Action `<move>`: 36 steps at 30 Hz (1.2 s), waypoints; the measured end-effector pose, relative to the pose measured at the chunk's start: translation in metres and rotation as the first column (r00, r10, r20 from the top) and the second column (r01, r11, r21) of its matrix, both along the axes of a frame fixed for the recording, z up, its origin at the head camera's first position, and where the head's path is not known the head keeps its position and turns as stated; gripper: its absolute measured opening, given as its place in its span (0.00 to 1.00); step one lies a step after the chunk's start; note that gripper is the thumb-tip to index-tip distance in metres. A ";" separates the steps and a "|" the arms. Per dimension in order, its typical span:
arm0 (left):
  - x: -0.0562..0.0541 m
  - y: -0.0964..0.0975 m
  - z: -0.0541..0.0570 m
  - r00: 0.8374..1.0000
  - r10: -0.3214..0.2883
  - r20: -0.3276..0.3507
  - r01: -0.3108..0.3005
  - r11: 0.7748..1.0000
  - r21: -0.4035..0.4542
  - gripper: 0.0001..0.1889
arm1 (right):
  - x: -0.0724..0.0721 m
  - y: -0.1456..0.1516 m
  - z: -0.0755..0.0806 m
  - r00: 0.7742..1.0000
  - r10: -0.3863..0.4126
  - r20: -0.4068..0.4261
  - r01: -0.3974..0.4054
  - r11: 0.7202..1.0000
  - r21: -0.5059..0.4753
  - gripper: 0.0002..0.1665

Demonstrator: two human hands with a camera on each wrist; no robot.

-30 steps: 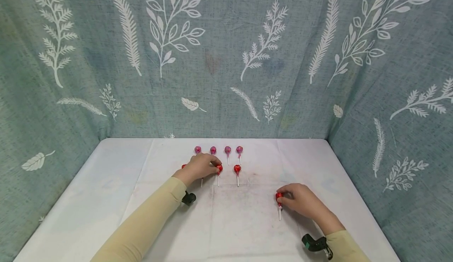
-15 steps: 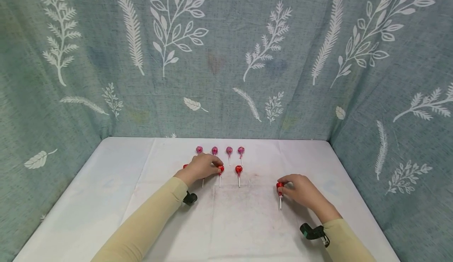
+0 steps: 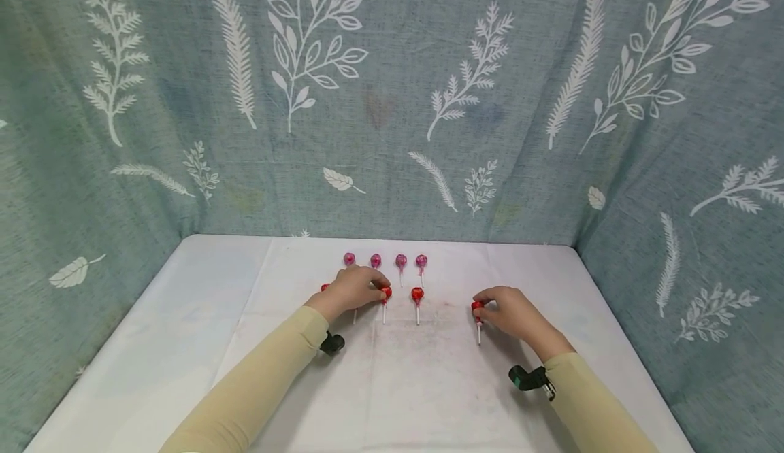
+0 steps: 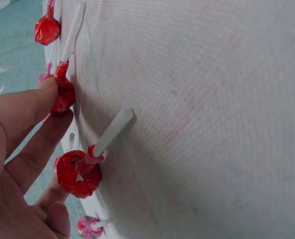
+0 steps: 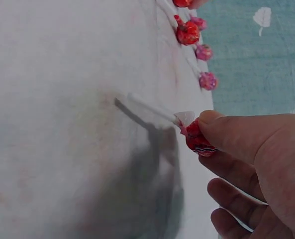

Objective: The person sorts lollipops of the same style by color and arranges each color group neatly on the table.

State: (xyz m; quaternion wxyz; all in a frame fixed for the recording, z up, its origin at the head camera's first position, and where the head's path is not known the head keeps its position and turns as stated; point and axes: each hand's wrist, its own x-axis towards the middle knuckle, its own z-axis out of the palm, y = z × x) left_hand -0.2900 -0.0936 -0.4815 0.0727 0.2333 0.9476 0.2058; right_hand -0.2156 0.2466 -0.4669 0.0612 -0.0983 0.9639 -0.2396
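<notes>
My left hand (image 3: 352,288) pinches a red-wrapped lollipop (image 4: 63,94) by its head between thumb and finger, at the table's surface. Its white stick points toward the near side. Another red lollipop (image 4: 80,174) lies close by in the left wrist view, mostly covered by the hand in the head view. To the right, my right hand (image 3: 511,313) holds a red lollipop (image 5: 199,139) by its head; a shadow falls apart from the stick, so it is above the cloth. Between the hands lies one more red lollipop (image 3: 417,294).
Behind the red row, several pink lollipops (image 3: 401,261) form a second row. A red lollipop head (image 3: 325,288) peeks out left of the left hand. The white-covered table (image 3: 422,392) is bounded by a patterned green curtain (image 3: 380,133) at the back and sides.
My right hand has moved away from me across the table, lately a little left, with its lollipop. My left hand stays on its lollipop. The head view shifts slightly.
</notes>
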 end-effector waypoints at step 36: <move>0.007 0.000 0.004 1.000 0.018 0.010 -0.018 1.000 -0.003 0.10 | -0.045 -0.052 -0.007 0.998 0.061 0.017 -0.061 0.998 0.002 0.14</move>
